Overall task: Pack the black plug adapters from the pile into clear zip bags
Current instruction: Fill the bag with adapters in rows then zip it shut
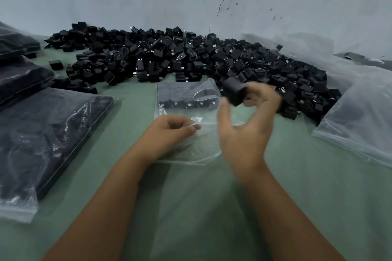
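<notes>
A big pile of black plug adapters [191, 57] lies across the far side of the green table, against the wall. In front of it lies a clear zip bag [182, 95] with several adapters in a row inside. My left hand [169, 133] pinches the near edge of this bag. My right hand [250, 125], blurred by motion, is raised just right of the bag and holds a black adapter [234, 91] in its fingertips, with the thumb spread apart.
Filled zip bags of adapters [42, 133] are stacked at the left. Empty clear bags [358, 116] lie at the right, partly over the pile's edge. A stray adapter [55, 64] sits on the table at far left. A cracked grey wall stands behind.
</notes>
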A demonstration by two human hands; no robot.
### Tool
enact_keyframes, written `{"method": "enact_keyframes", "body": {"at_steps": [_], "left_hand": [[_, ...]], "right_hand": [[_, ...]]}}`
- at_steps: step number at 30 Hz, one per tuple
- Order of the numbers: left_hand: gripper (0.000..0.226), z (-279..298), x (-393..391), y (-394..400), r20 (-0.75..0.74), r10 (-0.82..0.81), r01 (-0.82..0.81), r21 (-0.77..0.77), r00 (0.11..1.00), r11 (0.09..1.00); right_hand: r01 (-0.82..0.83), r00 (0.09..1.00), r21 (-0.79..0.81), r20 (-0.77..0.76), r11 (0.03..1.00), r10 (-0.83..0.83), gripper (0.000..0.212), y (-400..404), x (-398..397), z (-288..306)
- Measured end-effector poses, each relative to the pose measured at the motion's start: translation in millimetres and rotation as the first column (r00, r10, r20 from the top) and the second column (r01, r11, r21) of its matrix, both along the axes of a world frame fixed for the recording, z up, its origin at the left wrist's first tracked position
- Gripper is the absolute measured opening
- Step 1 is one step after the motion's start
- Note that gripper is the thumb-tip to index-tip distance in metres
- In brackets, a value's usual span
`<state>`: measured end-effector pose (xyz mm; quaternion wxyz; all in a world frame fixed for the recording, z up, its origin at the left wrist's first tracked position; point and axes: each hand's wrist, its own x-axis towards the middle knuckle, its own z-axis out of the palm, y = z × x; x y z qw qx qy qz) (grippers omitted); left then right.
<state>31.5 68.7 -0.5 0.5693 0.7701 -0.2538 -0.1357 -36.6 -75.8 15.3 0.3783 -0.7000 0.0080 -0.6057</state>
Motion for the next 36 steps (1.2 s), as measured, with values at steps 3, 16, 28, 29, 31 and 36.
{"method": "enact_keyframes", "body": {"at_steps": [3,16,28,29,31,36], "left_hand": [[0.028,1.2,-0.7,1.4,0.068,0.005,-0.004,-0.014,0.998,1.0],[0.011,5.0,6.2,9.3,0.0,0.173,-0.16,-0.383,0.985,0.91],[0.038,8.5,6.8,13.9,0.029,0.034,-0.016,-0.472,0.999,0.881],[0.041,8.3,8.7,15.4,-0.016,0.119,-0.112,-0.489,0.993,0.865],[0.037,6.7,12.6,17.9,-0.093,0.388,-0.387,-0.445,0.917,0.808],[0.023,-7.7,21.1,30.0,0.019,0.702,-0.695,-0.124,0.711,0.708]], "right_hand": [[-0.159,0.986,-0.326,-0.106,0.932,0.132,0.042,38.7,1.3,-12.4],[-0.307,0.708,-0.643,-0.647,0.701,-0.284,0.033,26.8,-4.3,-14.2],[-0.329,0.594,-0.43,-0.787,0.841,-0.17,0.008,23.0,7.5,-25.5],[-0.342,0.57,-0.384,-0.81,0.858,-0.136,0.009,22.3,8.4,-26.5],[-0.357,0.557,-0.29,-0.829,0.888,-0.046,0.012,22.2,8.7,-27.8],[-0.334,0.544,-0.148,-0.837,0.931,0.062,0.017,24.0,3.5,-27.3]]}}
